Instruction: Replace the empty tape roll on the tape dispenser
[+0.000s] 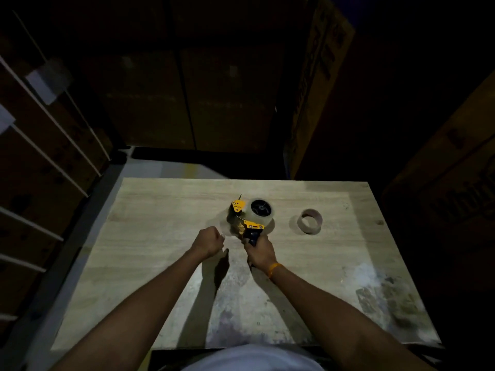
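A yellow and black tape dispenser (245, 219) stands on the wooden table (160, 223) with a full clear tape roll (261, 210) mounted on its hub. My right hand (261, 251) grips the dispenser's dark handle from the near side. My left hand (210, 241) is closed just left of the dispenser, pinching what looks like the clear tape end drawn out from it; the strip itself is barely visible. The empty brown cardboard core (310, 220) lies on the table to the right of the dispenser, apart from both hands.
Stacked cardboard boxes (316, 84) rise behind and to the right of the table. Shelving with boxes (40, 145) runs along the left. The near right of the tabletop is stained and worn (385, 295). The surroundings are very dark.
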